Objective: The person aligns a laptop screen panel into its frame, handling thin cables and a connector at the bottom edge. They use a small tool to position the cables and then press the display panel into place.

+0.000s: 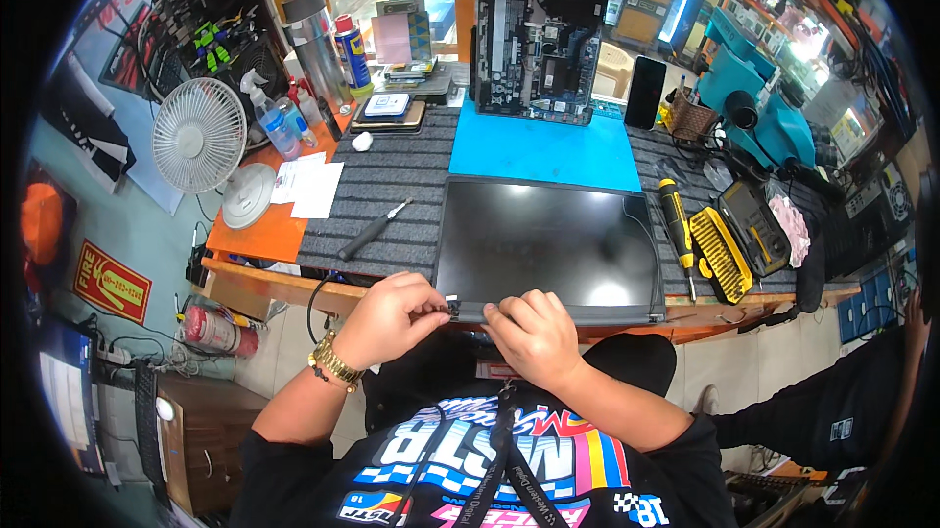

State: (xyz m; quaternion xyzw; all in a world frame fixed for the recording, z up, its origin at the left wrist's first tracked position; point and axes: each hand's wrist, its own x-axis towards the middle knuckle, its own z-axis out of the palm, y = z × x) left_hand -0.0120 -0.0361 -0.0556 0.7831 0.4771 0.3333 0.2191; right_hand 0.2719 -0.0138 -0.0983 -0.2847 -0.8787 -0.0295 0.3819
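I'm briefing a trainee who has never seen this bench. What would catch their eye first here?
Most likely the big dark laptop screen panel lying flat at the near edge of the bench, with the left hand and right hand pinching its near edge. Behind it lies a bright blue mat, and beyond that an opened laptop base stands propped up. A white desk fan stands at the far left.

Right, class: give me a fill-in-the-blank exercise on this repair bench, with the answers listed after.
1. Both hands, the left hand and the right hand, pinch the near edge of the dark laptop ___ panel.
2. The mat beyond the panel is ___ in colour.
3. A small white ___ stands at the bench's left end.
4. The opened laptop base stands ___ the mat.

Answers: screen; blue; fan; behind
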